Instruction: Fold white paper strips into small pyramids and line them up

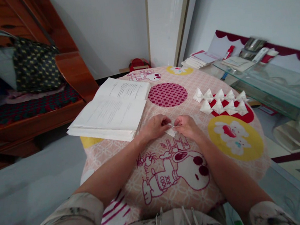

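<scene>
Together, the left hand (154, 127) and the right hand (187, 125) pinch one small white folded paper (170, 131) between closed fingertips at the middle of the round table's cartoon tablecloth (175, 175). One open book (112, 110) lies just left of the hands. About nine folded paper triangles (222, 103) sit in two rows to the right.

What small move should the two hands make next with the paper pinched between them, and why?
Probably press its crease flat against the table: the left hand and right hand both pinch the small white paper, which looks only partly folded, while finished folded triangles lie in rows to its right.
</scene>
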Demonstrator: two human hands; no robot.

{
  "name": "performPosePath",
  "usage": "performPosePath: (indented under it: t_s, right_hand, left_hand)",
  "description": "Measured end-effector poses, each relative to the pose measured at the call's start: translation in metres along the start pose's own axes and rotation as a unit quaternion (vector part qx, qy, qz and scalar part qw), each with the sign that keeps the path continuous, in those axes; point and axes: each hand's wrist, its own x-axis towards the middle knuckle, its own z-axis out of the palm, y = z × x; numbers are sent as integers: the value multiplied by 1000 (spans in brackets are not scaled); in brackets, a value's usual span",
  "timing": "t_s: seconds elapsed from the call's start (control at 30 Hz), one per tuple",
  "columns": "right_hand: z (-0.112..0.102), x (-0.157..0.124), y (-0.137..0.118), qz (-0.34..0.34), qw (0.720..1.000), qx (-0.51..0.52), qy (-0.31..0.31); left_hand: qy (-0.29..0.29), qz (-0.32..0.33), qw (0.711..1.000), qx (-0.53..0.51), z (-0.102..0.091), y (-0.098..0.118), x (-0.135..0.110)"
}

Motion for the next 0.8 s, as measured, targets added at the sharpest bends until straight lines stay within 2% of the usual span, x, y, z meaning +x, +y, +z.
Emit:
performPosePath:
  t_s: [0.13,0.27,0.4,0.5,0.57,0.67,0.8]
  right_hand:
    - [-1,-2,-2,-1,1000,14,0]
    - [-9,-3,-2,-13,999,30,-34]
    - [-17,-5,0,-19,991,77,-103]
    - [-19,-6,3,-15,978,148,-143]
    - [-19,-7,3,-14,972,196,-130]
    - [-18,-8,0,-15,967,236,-96]
    - [-18,-11,-7,-1,956,277,-98]
  left_hand:
    - [9,-20,999,30,7,9,-2]
    - [-8,-50,999,4,5,15,-4]
    - [-2,-43,994,-100,2,16,-6]
    - [3,-41,979,-198,1,15,-4]
    - [1,-44,975,-220,0,14,-4]
    - [-14,-54,978,-199,-2,14,-5]
    - [-21,-57,974,-219,-5,16,-6]
